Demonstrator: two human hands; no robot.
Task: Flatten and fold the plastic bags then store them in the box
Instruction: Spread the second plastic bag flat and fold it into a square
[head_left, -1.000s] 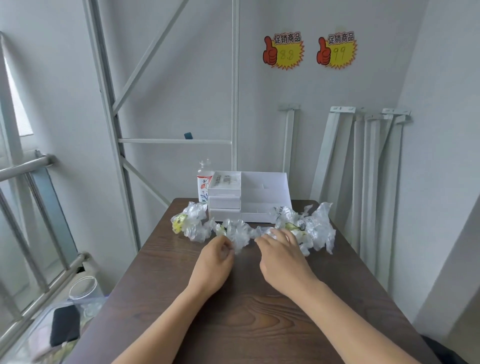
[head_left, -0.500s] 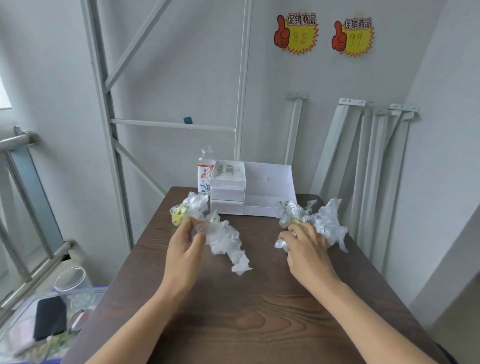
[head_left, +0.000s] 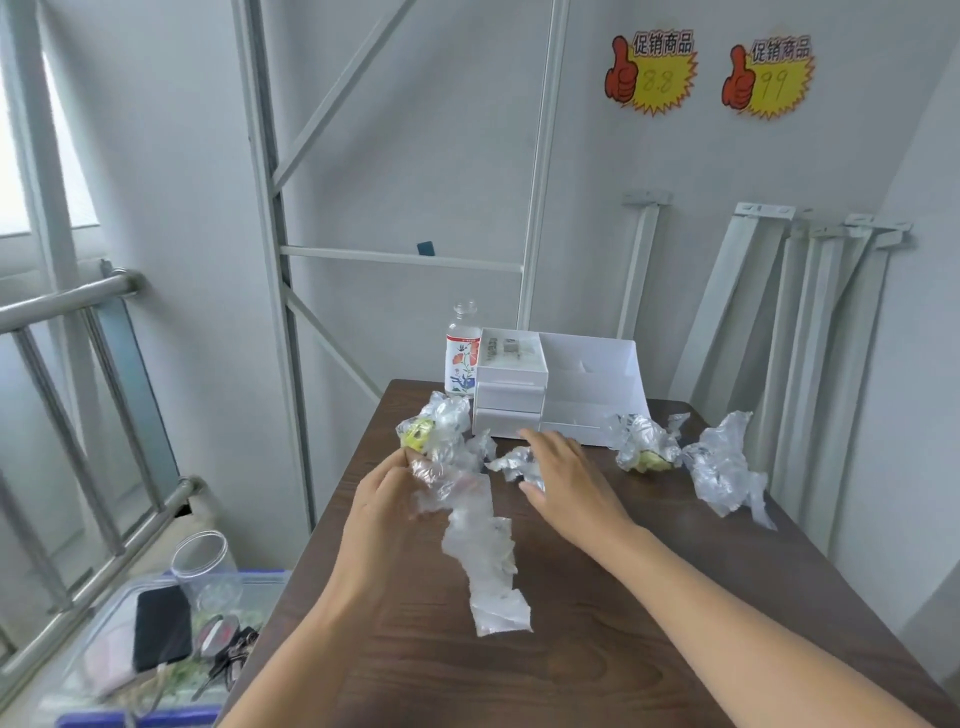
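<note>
My left hand (head_left: 382, 499) pinches the top of a crumpled clear plastic bag (head_left: 485, 556) that trails down toward me over the dark wooden table (head_left: 649, 597). My right hand (head_left: 566, 480) lies over a small crumpled piece of plastic (head_left: 511, 462), fingers spread and fairly straight, touching it. Another crumpled bag with yellow print (head_left: 434, 428) sits just behind my left hand. Two more crumpled bags (head_left: 641, 441) (head_left: 724, 470) lie at the right. The white box (head_left: 558, 387) with small drawers stands at the table's far edge.
A glass bottle with a flower label (head_left: 462, 356) stands left of the box. White metal rails (head_left: 810, 338) lean on the wall at the right. Left of the table, a clear bin (head_left: 156, 634) holds a jar, a dark phone and keys beside a steel railing.
My left hand has drawn the clear bag out longer toward me. My right hand left the bags at the right and moved left onto the small piece near the box.
</note>
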